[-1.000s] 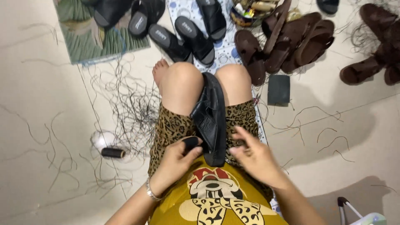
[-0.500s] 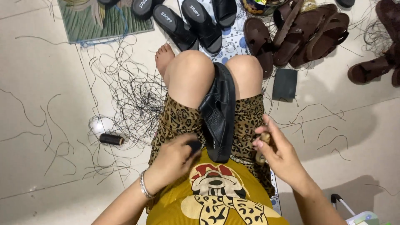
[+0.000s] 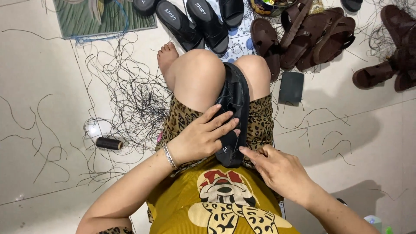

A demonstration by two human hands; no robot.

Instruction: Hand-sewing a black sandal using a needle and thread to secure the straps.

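Observation:
A black slide sandal (image 3: 236,99) is clamped edge-up between my knees, its heel end toward my lap. My left hand (image 3: 203,136) lies flat over the sandal's side, fingers spread across it, a silver bracelet on the wrist. My right hand (image 3: 277,167) is at the sandal's near end, fingertips pinched together against the sole edge; what they pinch is too small to make out. A thin black thread seems to run from the sole there.
A black thread spool (image 3: 109,143) lies on the tiled floor at left among several loose thread offcuts (image 3: 130,95). Black sandals (image 3: 195,24) and brown sandals (image 3: 303,37) lie ahead. A dark flat block (image 3: 291,86) is right of my knee. A green mat (image 3: 104,17) lies far left.
My left hand has moved up from the sandal's near end and now lies spread over its side. My right hand has come in to the sole's near edge. The view has shifted closer.

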